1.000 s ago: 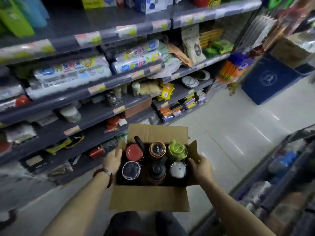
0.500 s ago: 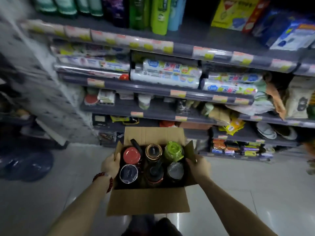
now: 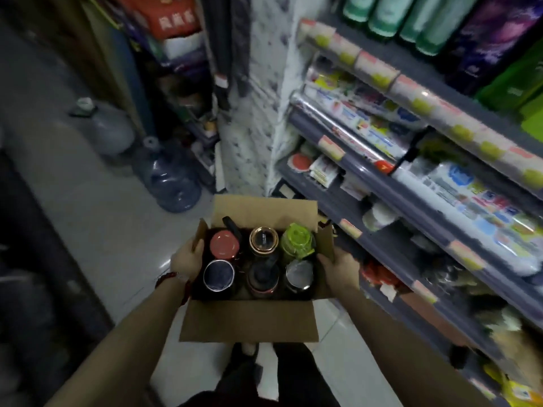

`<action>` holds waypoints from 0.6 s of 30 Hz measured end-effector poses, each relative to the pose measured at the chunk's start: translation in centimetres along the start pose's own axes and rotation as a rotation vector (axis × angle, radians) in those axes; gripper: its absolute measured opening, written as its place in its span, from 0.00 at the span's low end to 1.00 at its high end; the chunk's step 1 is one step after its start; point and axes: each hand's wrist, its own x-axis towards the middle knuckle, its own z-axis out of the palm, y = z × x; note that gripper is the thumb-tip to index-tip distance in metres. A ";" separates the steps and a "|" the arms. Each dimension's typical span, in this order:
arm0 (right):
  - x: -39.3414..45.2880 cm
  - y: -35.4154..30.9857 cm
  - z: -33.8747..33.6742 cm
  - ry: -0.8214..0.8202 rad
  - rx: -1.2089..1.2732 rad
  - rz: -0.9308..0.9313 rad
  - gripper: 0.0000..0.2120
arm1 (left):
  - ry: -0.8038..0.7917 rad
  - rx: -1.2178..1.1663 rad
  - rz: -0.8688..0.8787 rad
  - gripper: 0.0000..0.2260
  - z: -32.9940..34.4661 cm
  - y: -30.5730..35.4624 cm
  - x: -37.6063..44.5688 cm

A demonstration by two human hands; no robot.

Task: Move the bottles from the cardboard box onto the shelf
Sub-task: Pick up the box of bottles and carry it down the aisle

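Shelving [image 3: 390,198] runs along the right, stocked with packaged goods. Floor [image 3: 97,218] at left carries two water jugs [image 3: 173,180]. Box [image 3: 249,320], flaps open, is held between both hands beside the shelves. Six bottles [image 3: 263,240] stand upright inside, two rows of three. Left hand [image 3: 188,259] grips the left wall; right hand [image 3: 340,267] grips the right wall, fingers curled.

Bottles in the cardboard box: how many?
6, in two rows. Far row: red-lidded bottle, gold-rimmed bottle, green-lidded bottle. Near row: dark-lidded bottle, black-capped bottle, silver-lidded bottle. None looks hidden.
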 end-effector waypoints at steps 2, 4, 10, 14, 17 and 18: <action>2.0 -1.8 1.0 -0.057 -0.023 -0.096 0.12 | 0.070 -0.046 -0.069 0.17 -1.1 -1.3 -0.1; 3.7 -3.6 2.4 -0.146 -0.070 -0.203 0.12 | 0.163 -0.107 -0.158 0.18 -1.7 -2.7 -0.9; 7.5 -7.2 6.0 -0.333 -0.136 -0.367 0.15 | 0.303 -0.355 -0.361 0.18 -2.9 -5.9 -3.0; 8.7 -9.3 10.0 -0.415 -0.178 -0.467 0.12 | 0.372 -0.474 -0.458 0.17 -2.9 -9.9 -3.9; 9.7 -9.4 14.2 -0.488 -0.206 -0.478 0.14 | 0.389 -0.576 -0.503 0.16 -2.1 -13.7 -4.0; 9.9 -9.6 15.7 -0.511 -0.203 -0.490 0.12 | 0.397 -0.590 -0.519 0.16 -1.8 -15.5 -3.8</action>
